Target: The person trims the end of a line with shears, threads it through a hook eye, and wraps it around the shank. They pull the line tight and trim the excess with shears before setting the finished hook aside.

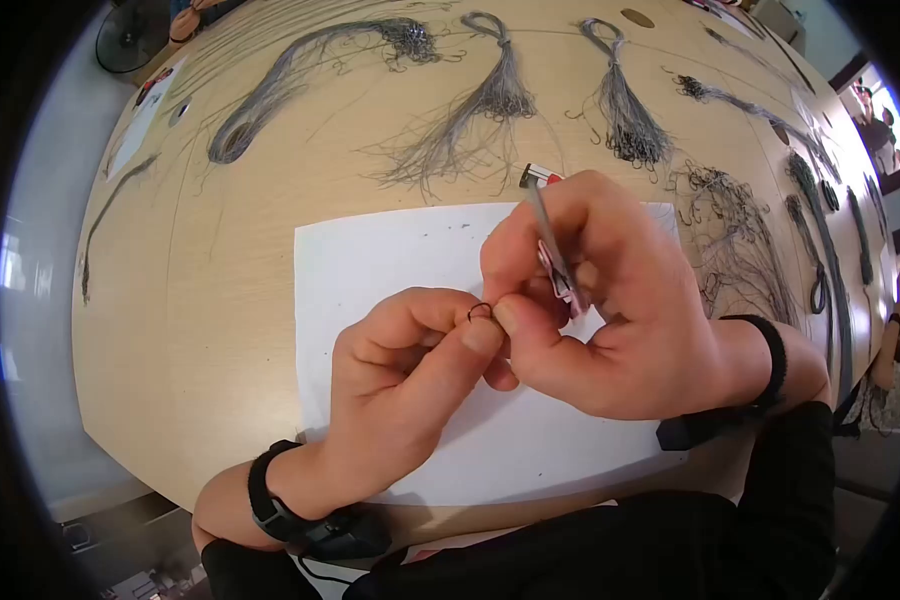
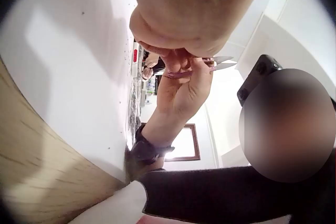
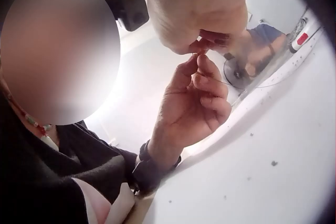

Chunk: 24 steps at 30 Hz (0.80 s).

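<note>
One small hook (image 1: 479, 310) is pinched in the left hand (image 1: 400, 385) above the paper (image 1: 390, 250), while the right hand (image 1: 625, 305) curls round scissors (image 1: 558, 265) whose parted blades (image 2: 224, 66) could nick skin if its grip slips.

Bright light glares from the window (image 1: 885, 103) on my right, my left hand (image 1: 400, 385) and right hand (image 1: 645, 320) softly shadow the white paper (image 1: 380, 255), and dark, curved edges frame all 3 views, the 2 wrist ones looking hazier.

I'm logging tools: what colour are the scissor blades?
Silvery grey blades, clearest in the left wrist view.
</note>
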Available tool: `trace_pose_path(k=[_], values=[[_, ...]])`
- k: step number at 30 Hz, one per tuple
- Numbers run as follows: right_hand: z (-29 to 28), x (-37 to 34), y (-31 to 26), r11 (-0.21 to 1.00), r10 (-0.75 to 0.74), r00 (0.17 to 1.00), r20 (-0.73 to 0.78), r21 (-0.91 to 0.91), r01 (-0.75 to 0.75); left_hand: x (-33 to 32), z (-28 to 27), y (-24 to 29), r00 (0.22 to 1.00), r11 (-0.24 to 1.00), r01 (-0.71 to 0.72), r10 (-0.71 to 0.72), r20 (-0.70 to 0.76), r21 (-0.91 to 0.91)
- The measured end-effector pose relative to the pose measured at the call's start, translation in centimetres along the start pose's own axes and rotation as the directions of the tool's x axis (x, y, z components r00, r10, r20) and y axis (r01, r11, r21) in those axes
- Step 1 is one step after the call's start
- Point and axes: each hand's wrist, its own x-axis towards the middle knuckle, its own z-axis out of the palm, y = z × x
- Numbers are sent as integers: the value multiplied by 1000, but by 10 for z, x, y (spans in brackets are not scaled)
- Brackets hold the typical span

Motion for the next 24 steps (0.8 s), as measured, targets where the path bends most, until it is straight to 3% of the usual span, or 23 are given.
trace_pose_path(k=[3,5,9,11,12,17,21,24], values=[[2,-1,-1,999,34,999,14,35,-35,-1,2,-1,999,1000,8,-8,-35,6],[4,0,-2,998,-33,999,-8,-47,33,-1,2,-1,1000,999,-14,14,-15,34],[6,-1,1,998,-55,998,-41,-33,54,0,1,-1,998,996,-65,65,-4,54],[2,0,1,968,-158,988,0,-198,154,0,-2,3,1000,989,-11,15,-22,151],[-2,2,-1,967,-161,987,1,-199,158,0,-2,5,1000,988,-14,18,-22,152],[-22,17,-4,839,-315,935,161,-414,354,3,0,12,996,999,21,-18,-84,37],[-22,13,-5,869,-205,960,189,-416,268,3,0,14,997,999,31,-30,-77,16],[-23,13,-5,818,-221,949,225,-487,306,4,-2,14,998,999,32,-31,-52,18]])
